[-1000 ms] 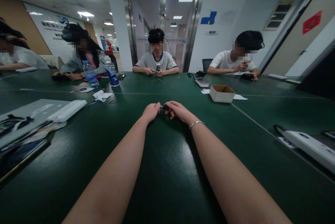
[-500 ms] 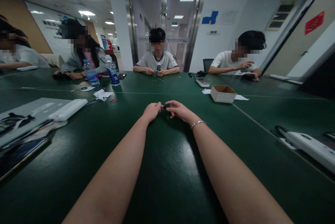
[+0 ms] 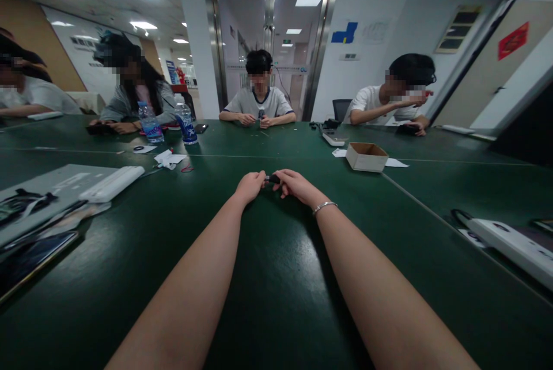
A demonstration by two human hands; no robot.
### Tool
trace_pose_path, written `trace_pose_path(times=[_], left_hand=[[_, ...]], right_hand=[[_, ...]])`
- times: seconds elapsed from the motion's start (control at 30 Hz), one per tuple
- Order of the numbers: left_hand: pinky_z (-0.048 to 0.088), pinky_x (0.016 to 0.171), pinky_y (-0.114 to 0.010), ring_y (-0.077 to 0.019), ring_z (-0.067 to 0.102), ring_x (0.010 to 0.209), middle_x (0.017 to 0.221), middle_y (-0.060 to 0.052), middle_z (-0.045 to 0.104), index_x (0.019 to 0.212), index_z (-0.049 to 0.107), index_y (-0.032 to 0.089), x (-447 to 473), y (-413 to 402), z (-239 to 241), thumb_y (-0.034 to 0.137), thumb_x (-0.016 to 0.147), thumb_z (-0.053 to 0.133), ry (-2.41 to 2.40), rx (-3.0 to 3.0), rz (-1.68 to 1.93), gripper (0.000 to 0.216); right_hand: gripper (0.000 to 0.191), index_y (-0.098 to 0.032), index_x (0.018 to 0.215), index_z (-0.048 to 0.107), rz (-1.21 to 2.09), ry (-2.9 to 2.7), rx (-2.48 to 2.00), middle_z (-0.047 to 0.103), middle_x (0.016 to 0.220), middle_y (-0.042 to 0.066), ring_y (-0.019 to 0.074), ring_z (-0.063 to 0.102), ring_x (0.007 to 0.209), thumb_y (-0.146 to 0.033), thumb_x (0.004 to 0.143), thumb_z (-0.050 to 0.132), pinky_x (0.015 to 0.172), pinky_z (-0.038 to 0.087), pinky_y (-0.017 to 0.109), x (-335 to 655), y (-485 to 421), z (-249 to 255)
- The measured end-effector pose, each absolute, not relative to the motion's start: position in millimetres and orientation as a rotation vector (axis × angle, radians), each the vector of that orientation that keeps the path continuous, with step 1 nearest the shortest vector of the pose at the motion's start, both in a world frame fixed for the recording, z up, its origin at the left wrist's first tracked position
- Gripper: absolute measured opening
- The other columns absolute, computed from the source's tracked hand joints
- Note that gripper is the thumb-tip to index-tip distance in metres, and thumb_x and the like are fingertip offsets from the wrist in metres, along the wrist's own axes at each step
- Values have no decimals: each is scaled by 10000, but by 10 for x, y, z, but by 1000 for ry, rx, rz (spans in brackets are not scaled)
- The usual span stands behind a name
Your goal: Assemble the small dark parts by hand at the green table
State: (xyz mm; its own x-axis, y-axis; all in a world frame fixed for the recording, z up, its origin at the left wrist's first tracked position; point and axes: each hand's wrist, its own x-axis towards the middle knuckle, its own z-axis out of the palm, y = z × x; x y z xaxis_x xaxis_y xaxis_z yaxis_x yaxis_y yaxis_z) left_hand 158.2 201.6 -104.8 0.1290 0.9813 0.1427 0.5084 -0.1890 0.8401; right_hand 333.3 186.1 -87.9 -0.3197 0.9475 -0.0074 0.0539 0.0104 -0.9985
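Observation:
A small black and silver stick-like object (image 3: pixel 272 178) spans the gap between my two hands, just above the green table (image 3: pixel 276 278). My left hand (image 3: pixel 250 187) is closed on its silver end with thumb and fingers pinched together. The fingers of my right hand (image 3: pixel 298 187) are curled round its black end, and that wrist wears a silver bracelet. Both ends are partly covered by fingers, so its exact kind cannot be made out.
An open cardboard box (image 3: pixel 367 158) lies ahead on the right. Two water bottles (image 3: pixel 185 122) and paper scraps (image 3: pixel 169 159) are at the left. Near the left edge are a laptop (image 3: pixel 64 182) and a phone (image 3: pixel 37 263); a white power strip (image 3: pixel 514 243) is at right. Several people sit around.
My hands keep hold of the object, with the right fingers slightly shifted on its black end. The person at right has raised a hand towards the face. The view has shifted slightly.

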Motion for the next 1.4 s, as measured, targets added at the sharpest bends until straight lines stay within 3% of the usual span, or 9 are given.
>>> trace_pose_path(times=[0.2,0.33,0.4,0.57,0.73,0.83,0.97,1.2,1.4], left_hand=[[390,580,-277,-160,528,594,671,-54,626,679,617,152,1579,2019,-1056,494,869,328,1458,1813,977,486],[390,579,-273,-161,542,611,707,-59,644,716,637,148,1572,2026,-1075,501,870,329,1433,1789,980,493],[388,578,-270,-161,542,614,706,-58,641,729,641,148,1568,2032,-1084,509,868,332,1425,1787,983,496],[390,581,-271,-160,539,607,693,-59,635,725,640,145,1568,2042,-1086,511,868,334,1441,1778,980,498],[388,581,-273,-159,535,609,711,-61,639,722,639,143,1577,2015,-1056,495,870,330,1437,1791,973,491],[392,589,-277,-160,531,602,685,-50,626,704,627,150,1577,1995,-1035,502,866,330,1462,1802,964,488],[387,584,-283,-162,525,581,650,-40,612,688,623,154,1572,1985,-1026,512,858,333,1485,1809,930,491],[395,592,-290,-172,544,581,633,-58,635,646,645,148,1571,2006,-1050,574,846,301,1463,1773,941,583],[384,579,-273,-169,558,631,688,-53,651,635,635,164,1569,2058,-1079,470,842,309,1373,1792,921,493]], right_hand=[[287,-178,1057,572,1455,-1494,-964,577,670,-52,57,494,432,-80,804,663,491,557,203,3346,1853,-876],[116,-154,1003,581,1428,-1473,-1049,626,676,-2,57,461,392,-231,917,573,440,535,198,3320,1847,-866],[130,-144,985,582,1412,-1474,-1061,630,662,9,55,436,370,-246,953,508,412,515,191,3315,1842,-862],[242,-174,1050,572,1440,-1441,-1004,562,612,-59,62,487,404,-138,834,675,483,563,215,3333,1829,-855],[143,-143,968,574,1448,-1436,-1105,637,643,19,56,447,376,-281,951,541,430,519,187,3322,1833,-833],[56,-151,956,591,1459,-1469,-1068,640,678,8,51,451,396,-185,914,576,443,522,178,3328,1833,-829],[189,-162,975,604,1485,-1481,-991,600,699,-29,47,468,441,-56,819,621,487,546,187,3358,1821,-841],[203,-152,946,617,1475,-1500,-970,577,709,-30,46,477,472,-28,785,614,489,526,181,3372,1816,-856],[192,-157,939,619,1480,-1470,-979,560,680,-36,51,475,477,-37,789,627,507,536,192,3388,1823,-859]])
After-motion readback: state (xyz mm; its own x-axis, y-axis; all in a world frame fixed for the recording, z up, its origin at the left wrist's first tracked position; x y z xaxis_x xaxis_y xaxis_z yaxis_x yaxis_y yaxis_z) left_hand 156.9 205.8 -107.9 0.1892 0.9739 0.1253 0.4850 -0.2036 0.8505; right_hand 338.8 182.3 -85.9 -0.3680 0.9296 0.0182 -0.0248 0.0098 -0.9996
